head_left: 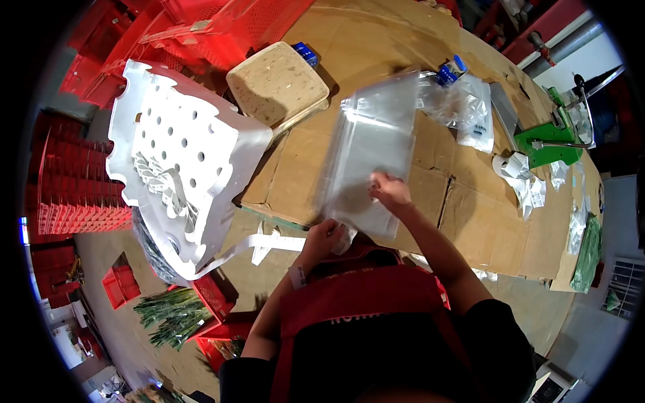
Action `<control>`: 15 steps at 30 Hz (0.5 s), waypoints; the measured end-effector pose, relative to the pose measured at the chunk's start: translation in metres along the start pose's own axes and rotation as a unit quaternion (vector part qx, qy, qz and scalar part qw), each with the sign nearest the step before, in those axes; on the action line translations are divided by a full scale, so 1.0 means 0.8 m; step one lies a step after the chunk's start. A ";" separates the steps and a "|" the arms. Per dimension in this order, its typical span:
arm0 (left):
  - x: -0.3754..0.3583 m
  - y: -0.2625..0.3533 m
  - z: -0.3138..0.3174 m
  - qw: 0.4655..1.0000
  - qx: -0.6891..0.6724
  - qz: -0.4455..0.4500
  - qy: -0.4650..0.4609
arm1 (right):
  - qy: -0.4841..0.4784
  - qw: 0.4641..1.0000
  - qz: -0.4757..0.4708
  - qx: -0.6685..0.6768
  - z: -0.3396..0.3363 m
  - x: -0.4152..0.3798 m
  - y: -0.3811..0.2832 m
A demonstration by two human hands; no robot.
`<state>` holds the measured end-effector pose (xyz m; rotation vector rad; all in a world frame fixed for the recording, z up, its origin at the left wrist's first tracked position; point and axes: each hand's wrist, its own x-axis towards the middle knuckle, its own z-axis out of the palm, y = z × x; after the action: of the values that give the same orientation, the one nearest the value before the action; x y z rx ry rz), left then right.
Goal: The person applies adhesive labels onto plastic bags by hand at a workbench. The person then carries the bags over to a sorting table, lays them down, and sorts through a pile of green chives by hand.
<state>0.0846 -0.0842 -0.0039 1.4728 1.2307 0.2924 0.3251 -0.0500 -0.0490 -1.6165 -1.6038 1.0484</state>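
My left hand (322,240) is closed at the table's front edge, beside the lower corner of a stack of clear plastic sleeves (373,154). A long white label strip (279,242) runs from the white perforated crate (178,127) into that hand, and a pale, shiny end pokes out past the fingers. Over the sleeves, my right hand (390,191) has its fingertips pinched together close to the plastic. Whatever lies between those fingertips is too small to make out. The sleeves lie flat, their left edges blurred.
A speckled tan box (277,84) stands behind the sleeves, near red crates (201,33). To the right are crumpled plastic bags (463,104), a green dispenser (547,144) and loose label paper (521,178). Green stems (173,312) fill a red crate below left.
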 end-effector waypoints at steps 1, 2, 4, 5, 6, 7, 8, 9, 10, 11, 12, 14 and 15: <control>0.000 -0.007 0.005 0.999 -0.033 0.028 0.019 | 0.064 0.981 -0.022 -0.183 -0.010 -0.004 -0.014; 0.000 -0.011 0.007 0.995 -0.068 0.057 0.042 | 0.125 0.924 -0.047 -0.359 -0.019 -0.003 -0.029; -0.008 -0.010 0.006 0.992 -0.079 0.085 0.042 | 0.069 0.951 -0.068 -0.293 -0.029 -0.015 -0.027; -0.010 -0.010 0.005 0.989 -0.088 0.116 0.038 | 0.017 0.970 -0.085 -0.226 -0.032 -0.021 -0.025; -0.010 -0.013 0.003 0.988 -0.089 0.115 0.041 | 0.015 0.970 -0.087 -0.226 -0.031 -0.028 -0.022; -0.009 -0.020 0.000 0.982 -0.094 0.160 0.044 | -0.015 0.967 -0.126 -0.221 -0.027 -0.037 -0.015; -0.008 -0.026 0.000 0.973 -0.098 0.204 0.045 | -0.045 0.961 -0.164 -0.216 -0.021 -0.046 -0.005; -0.005 -0.035 0.005 0.973 -0.098 0.205 0.045 | -0.074 0.954 -0.202 -0.210 -0.015 -0.052 0.008; -0.003 -0.046 0.012 0.978 -0.096 0.175 0.056 | -0.056 0.956 -0.152 -0.244 -0.004 -0.052 0.031; -0.004 -0.041 0.012 0.983 -0.093 0.144 0.066 | -0.056 0.956 -0.154 -0.243 -0.001 -0.050 0.033; -0.007 -0.038 0.010 0.983 -0.092 0.144 0.067 | -0.052 0.962 -0.139 -0.230 0.001 -0.048 0.034; -0.009 -0.023 0.002 0.996 -0.048 0.070 0.042 | -0.052 0.988 -0.058 -0.136 -0.005 -0.033 0.031; -0.009 -0.019 0.000 0.995 -0.048 0.071 0.043 | 0.020 0.999 -0.032 -0.009 -0.020 -0.022 0.056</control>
<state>0.0741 -0.0928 -0.0134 1.4796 1.1660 0.5074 0.3626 -0.0690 -0.0782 -1.5763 -1.6316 0.9655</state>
